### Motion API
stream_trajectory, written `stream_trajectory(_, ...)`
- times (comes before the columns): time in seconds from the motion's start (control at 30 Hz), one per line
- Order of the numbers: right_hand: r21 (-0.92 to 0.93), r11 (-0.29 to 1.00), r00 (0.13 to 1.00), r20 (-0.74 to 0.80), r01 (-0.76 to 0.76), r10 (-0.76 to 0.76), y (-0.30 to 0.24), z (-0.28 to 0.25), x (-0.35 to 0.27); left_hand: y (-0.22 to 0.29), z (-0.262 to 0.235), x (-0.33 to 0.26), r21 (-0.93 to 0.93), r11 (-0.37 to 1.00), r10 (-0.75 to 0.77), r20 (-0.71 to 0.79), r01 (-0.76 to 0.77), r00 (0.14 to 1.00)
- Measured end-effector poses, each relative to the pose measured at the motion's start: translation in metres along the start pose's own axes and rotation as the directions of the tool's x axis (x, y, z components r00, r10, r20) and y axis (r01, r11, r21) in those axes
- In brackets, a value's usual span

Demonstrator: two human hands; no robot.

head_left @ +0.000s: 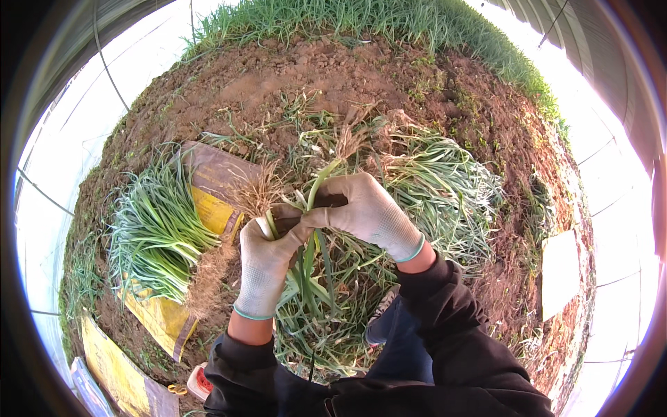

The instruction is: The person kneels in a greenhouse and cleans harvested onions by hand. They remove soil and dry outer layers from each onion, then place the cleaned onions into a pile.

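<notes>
My left hand [262,267], in a pale glove with a brown palm, is closed around a few scallions [265,226]. Their white stalks and dry brown roots stick up above the fingers, and green leaves hang down below. Beside it, touching at the fingertips, my gloved right hand [368,215] pinches a single scallion stalk [322,181] whose roots point up and away. To the left lies a neat bundle of green scallions [156,229], roots toward me. A larger loose heap of scallions [448,184] spreads out on the right, beyond my right wrist.
Yellow and brown sacks [149,316] lie on the soil at left. Orange-handled scissors [177,390] and a red roll [201,381] sit near my left sleeve. Stripped leaves [313,340] litter the ground below my hands. A pale board [560,274] lies far right; growing crop [389,21] stands behind.
</notes>
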State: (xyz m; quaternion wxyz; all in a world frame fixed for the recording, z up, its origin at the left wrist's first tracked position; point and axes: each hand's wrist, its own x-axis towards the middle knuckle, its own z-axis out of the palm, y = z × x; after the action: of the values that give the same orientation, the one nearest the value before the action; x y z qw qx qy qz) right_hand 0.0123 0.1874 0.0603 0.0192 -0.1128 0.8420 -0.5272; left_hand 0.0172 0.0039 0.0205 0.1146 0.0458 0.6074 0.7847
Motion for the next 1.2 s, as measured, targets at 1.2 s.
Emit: stream_trajectory(1.2, -0.46, 0.823, 0.904, -0.093, 0.334, -0.418, 0.03, -0.04, -0.003, 0.002, 0.0, -0.005, 0.341, 0.94, -0.059, 0.097, 0.022, 0.994)
